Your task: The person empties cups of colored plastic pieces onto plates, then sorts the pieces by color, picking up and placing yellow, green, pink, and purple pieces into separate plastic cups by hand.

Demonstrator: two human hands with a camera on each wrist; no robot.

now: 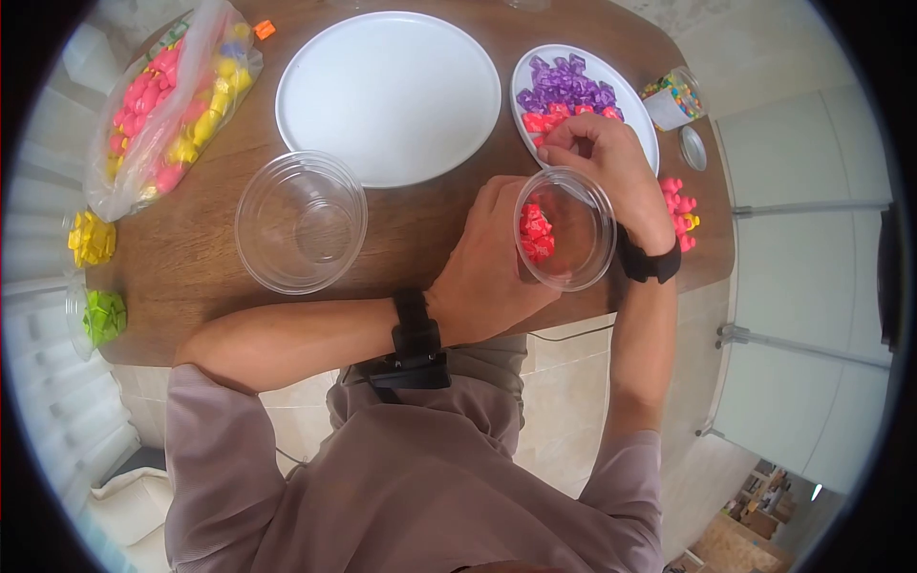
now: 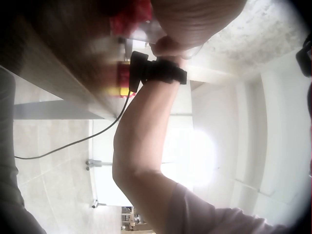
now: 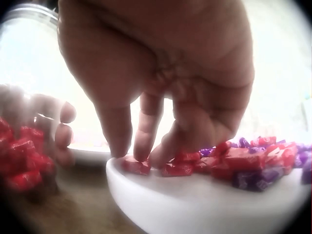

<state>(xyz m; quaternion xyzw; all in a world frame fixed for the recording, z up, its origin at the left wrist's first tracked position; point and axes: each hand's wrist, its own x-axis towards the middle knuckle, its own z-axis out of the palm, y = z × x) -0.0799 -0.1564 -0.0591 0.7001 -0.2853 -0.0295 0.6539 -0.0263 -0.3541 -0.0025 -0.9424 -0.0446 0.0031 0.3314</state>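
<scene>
My left hand (image 1: 489, 263) grips a clear plastic cup (image 1: 594, 229) with several red wrapped candies (image 1: 537, 234) inside, held close in front of the plate. In the right wrist view, the left fingers (image 3: 65, 130) show around the cup's side. Over the near rim of a white oval plate (image 1: 638, 143) is my right hand (image 1: 616, 158), its thumb and fingertips pinching a red wrapped candy (image 3: 136, 166) at the rim. More red candies (image 3: 239, 160) lie beside it, and a heap of purple wrapped candies (image 1: 565, 84) covers the plate's far part.
A large white round plate (image 1: 387, 100) and a second clear cup (image 1: 301, 224) stand to the left. A plastic bag (image 1: 177, 105) of pink and yellow pieces lies at the far left. Yellow pieces (image 1: 91, 239), green pieces (image 1: 103, 317), pink pieces (image 1: 678, 212) and a jar (image 1: 673, 98) line the table edges.
</scene>
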